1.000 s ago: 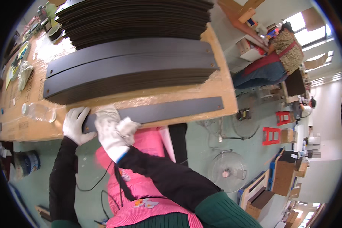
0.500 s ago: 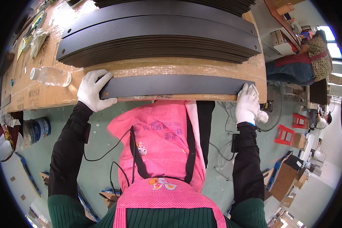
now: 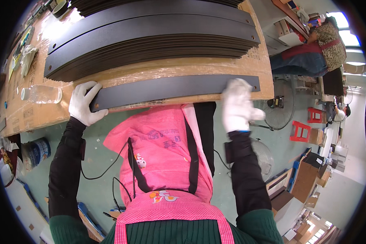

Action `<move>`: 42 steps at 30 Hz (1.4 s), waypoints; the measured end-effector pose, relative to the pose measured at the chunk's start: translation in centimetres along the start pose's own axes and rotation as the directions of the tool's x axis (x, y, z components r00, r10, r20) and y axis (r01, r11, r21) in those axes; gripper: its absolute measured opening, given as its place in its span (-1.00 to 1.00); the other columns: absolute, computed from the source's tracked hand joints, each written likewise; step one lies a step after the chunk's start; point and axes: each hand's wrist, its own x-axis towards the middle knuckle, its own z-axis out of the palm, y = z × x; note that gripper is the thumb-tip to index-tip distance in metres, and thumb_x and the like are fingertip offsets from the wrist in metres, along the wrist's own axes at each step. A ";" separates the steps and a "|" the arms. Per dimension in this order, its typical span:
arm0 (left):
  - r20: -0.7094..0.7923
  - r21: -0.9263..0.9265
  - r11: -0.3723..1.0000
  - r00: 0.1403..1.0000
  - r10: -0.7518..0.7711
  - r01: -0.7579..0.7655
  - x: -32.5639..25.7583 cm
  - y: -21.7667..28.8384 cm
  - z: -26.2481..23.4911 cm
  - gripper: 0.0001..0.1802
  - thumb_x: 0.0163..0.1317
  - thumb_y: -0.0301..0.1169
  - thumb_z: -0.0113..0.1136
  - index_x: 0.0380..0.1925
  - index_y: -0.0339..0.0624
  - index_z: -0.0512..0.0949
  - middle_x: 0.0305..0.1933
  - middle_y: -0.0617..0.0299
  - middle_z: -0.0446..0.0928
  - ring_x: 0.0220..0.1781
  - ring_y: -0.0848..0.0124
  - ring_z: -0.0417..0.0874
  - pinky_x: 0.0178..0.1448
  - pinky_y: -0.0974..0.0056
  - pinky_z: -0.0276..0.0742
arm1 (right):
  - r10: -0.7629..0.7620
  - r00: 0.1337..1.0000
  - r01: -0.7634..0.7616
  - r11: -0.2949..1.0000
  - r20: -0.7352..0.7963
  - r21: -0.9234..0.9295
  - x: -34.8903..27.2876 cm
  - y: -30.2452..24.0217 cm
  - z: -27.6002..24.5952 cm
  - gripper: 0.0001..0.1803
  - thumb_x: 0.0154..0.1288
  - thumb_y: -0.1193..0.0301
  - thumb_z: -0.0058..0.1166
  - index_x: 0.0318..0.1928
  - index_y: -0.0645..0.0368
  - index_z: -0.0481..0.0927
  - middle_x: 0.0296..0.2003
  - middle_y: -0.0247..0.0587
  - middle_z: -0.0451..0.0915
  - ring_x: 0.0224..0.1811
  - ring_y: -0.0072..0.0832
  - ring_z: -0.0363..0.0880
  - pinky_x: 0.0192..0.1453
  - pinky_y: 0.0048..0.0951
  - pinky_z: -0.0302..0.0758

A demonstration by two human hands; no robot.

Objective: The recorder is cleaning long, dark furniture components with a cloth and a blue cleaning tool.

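Observation:
A long, flat dark-grey strip [image 3: 162,90] with a hole near each end lies along the front edge of the cardboard-covered table. Its left end sits between the thumb and fingers of my left hand [image 3: 85,103], gloved in white. Over the strip's right part is my right hand [image 3: 236,103], also in a white glove and smeared by motion. Its fingers reach onto the strip, and a white bulge sticks out on its right side; whether this is thumb or cloth is unclear. Just beyond lies a stack of similar dark strips [image 3: 150,42].
A clear plastic bottle [image 3: 46,94] lies left of my left hand. A crumpled pale glove or cloth [image 3: 27,59] rests farther back. On the floor stand a bucket [image 3: 36,151], a fan [image 3: 261,160] and red stools [image 3: 300,132]. Another person [image 3: 327,46] works at the right.
My right hand has moved left from the strip's right end onto its face, uncovering the hole there. My left hand keeps hold of the left end. The whole view has shifted slightly.

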 end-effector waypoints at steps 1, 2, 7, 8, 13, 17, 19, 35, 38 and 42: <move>-0.009 -0.011 1.000 1.000 0.009 -0.009 0.6 0.2 0.1 -0.08 -0.26 -0.11 0.57 0.25 -0.12 0.63 0.22 0.07 0.59 0.25 -0.05 0.59 0.36 -0.07 0.51 | 0.142 0.988 -0.131 0.981 -0.066 0.145 -0.3 3.2 2.1 -0.55 0.56 0.24 0.08 0.28 0.27 0.53 0.21 -0.03 0.61 0.21 -0.10 0.64 0.16 -0.11 0.72; -0.014 -0.018 1.000 1.000 0.013 -0.013 0.9 0.2 0.4 -0.08 -0.26 -0.11 0.57 0.25 -0.12 0.63 0.22 0.06 0.59 0.25 -0.05 0.59 0.36 -0.07 0.51 | 0.201 0.979 -0.201 0.974 0.008 0.106 0.2 4.9 2.3 -0.56 0.55 0.26 0.08 0.27 0.27 0.53 0.22 -0.01 0.60 0.21 -0.08 0.63 0.15 -0.10 0.72; -0.017 -0.007 1.000 1.000 0.010 -0.010 1.2 0.2 0.6 -0.08 -0.27 -0.10 0.56 0.25 -0.13 0.62 0.22 0.06 0.59 0.25 -0.05 0.59 0.36 -0.08 0.51 | 0.092 0.993 -0.101 0.986 -0.074 -0.130 0.0 -2.6 -0.5 -0.67 0.49 0.31 0.16 0.15 0.20 0.58 0.15 -0.08 0.64 0.27 -0.29 0.60 0.44 -0.27 0.56; -0.021 0.006 1.000 1.000 0.020 -0.020 1.0 0.0 0.3 -0.07 -0.27 -0.09 0.57 0.25 -0.13 0.62 0.22 0.05 0.59 0.25 -0.06 0.59 0.36 -0.08 0.51 | -0.088 0.995 0.102 0.823 0.051 -0.558 -0.6 -6.3 -1.8 -0.65 0.50 0.28 0.19 0.17 0.17 0.61 0.12 -0.10 0.69 0.28 -0.41 0.62 0.46 -0.33 0.56; 0.003 -0.020 0.999 0.999 0.038 -0.038 1.4 0.2 0.4 -0.07 -0.26 -0.10 0.58 0.23 -0.23 0.63 0.22 -0.08 0.60 0.22 -0.12 0.62 0.33 -0.09 0.54 | -0.211 0.975 0.214 0.779 -0.075 0.590 0.4 -16.5 -15.8 -0.64 0.39 0.35 0.27 0.10 0.26 0.61 -0.14 -0.02 0.74 -0.09 -0.25 0.78 -0.05 -0.04 0.74; -0.041 -0.044 0.999 0.999 0.029 -0.031 0.8 -0.1 0.7 -0.14 -0.17 0.00 0.61 0.19 -0.13 0.64 0.17 0.01 0.63 0.18 -0.07 0.65 0.28 -0.08 0.57 | -0.251 0.915 0.400 0.673 -0.317 0.622 2.1 -13.1 -10.9 -0.72 0.47 0.35 0.06 0.09 0.17 0.59 -0.02 -0.06 0.67 -0.06 -0.27 0.71 -0.08 -0.19 0.69; -0.037 -0.043 0.999 0.999 -0.021 0.019 0.9 0.3 0.2 -0.10 -0.16 0.01 0.59 0.25 -0.11 0.60 0.16 0.02 0.62 0.18 -0.08 0.64 0.29 -0.09 0.56 | -0.223 0.967 0.245 0.672 -0.124 0.699 2.6 -8.9 -7.1 -0.64 0.52 0.35 -0.06 0.22 0.14 0.57 0.10 -0.10 0.62 0.03 -0.23 0.66 -0.03 -0.23 0.68; -0.141 -0.092 0.989 0.982 -0.128 0.116 0.6 -0.8 1.3 0.15 -0.15 -0.17 0.58 0.47 -0.39 0.27 -0.10 -0.09 0.58 -0.04 -0.11 0.65 0.12 -0.07 0.58 | -0.637 0.762 0.536 0.521 -0.116 0.664 6.5 -26.6 -21.6 -0.37 0.46 0.28 0.07 0.45 0.28 0.44 0.31 0.18 0.57 0.43 0.07 0.53 0.45 0.10 0.49; -0.077 -0.190 0.966 0.978 -0.194 0.176 -0.2 -0.2 0.3 0.25 -0.21 -0.14 0.60 0.53 -0.34 0.22 0.03 -0.12 0.59 0.08 -0.16 0.62 0.26 -0.08 0.54 | -0.566 0.797 0.556 0.552 -0.210 0.621 6.6 -22.4 -18.5 -0.42 0.47 0.23 0.06 0.39 0.24 0.48 0.27 0.07 0.58 0.38 0.02 0.55 0.37 0.08 0.55; -0.096 -0.176 0.975 0.983 -0.155 0.137 0.4 -0.2 0.1 0.25 -0.24 -0.14 0.60 0.51 -0.38 0.24 -0.01 -0.11 0.59 0.06 -0.13 0.63 0.23 -0.06 0.55 | -0.561 0.816 0.516 0.595 -0.142 0.615 6.7 -21.3 -17.6 -0.48 0.49 0.17 0.06 0.32 0.20 0.54 0.21 -0.06 0.58 0.32 -0.05 0.57 0.25 0.07 0.63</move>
